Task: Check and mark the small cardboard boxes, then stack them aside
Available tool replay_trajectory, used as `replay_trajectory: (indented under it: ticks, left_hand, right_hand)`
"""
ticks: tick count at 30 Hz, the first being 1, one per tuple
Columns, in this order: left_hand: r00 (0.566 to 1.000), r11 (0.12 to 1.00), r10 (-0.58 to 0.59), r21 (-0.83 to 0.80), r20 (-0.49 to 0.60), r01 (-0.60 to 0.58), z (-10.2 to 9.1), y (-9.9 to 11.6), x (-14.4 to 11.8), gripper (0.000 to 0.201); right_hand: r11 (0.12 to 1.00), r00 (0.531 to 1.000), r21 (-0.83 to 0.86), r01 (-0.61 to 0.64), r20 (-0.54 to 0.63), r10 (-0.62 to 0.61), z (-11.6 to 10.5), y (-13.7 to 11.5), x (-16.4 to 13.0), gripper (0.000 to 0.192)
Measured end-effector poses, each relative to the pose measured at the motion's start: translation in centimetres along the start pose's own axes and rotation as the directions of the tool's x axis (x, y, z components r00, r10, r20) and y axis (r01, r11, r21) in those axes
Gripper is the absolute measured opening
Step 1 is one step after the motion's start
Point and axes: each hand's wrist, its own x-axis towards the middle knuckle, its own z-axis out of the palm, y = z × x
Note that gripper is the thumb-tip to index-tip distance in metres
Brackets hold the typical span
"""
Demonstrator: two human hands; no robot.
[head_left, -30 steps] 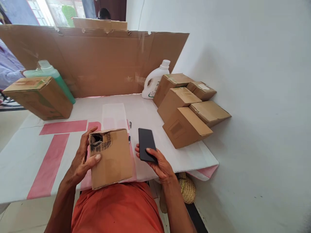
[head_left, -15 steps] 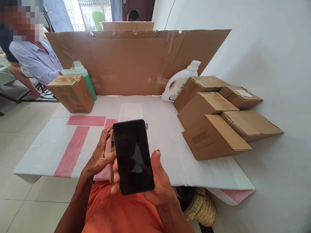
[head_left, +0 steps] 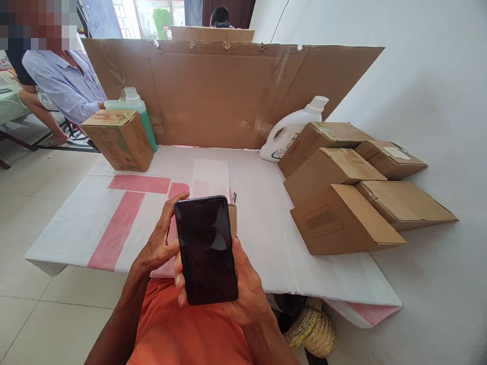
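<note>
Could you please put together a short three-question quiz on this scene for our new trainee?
1. True or false: the phone screen is lit.
2. Which hand holds the phone? A) left hand B) right hand C) neither
3. Fill in: the green bottle stands behind a ____ on the table.

Key:
1. False; the screen is dark.
2. B; the left hand grips a small box mostly hidden behind the phone.
3. Box.

Table [head_left: 266, 238], white/pink cover: 5 cardboard boxes [head_left: 342, 218] at right, white jug [head_left: 289, 133], green bottle [head_left: 142, 111], box [head_left: 117, 139] at left, pen [head_left: 234, 197].
</note>
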Motion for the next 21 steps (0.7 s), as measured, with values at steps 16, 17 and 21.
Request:
replay_trajectory:
  ticks: [16, 17, 21]
  left_hand:
    - [0.997, 0.999, -0.009, -0.037, 0.073, 0.012, -0.2, 1.1, 0.1, 0.088]
    - [0.997, 0.999, -0.018, -0.05, 0.072, 0.022, -0.3, 1.2, 0.1, 0.087]
    - [0.994, 0.99, -0.068, -0.119, 0.084, 0.078, -0.4, 1.6, 0.5, 0.087]
  right_hand:
    - [1.0, 0.998, 0.013, -0.004, -0.064, 0.005, 0.1, -0.6, -0.8, 0.078]
    - [1.0, 0.998, 0.0, 0.021, -0.06, -0.02, 0.1, -0.9, -1.1, 0.08]
    - [0.987, 0.983, -0.06, 0.146, -0.1, -0.151, -0.7, -2.8, -3.1, 0.084]
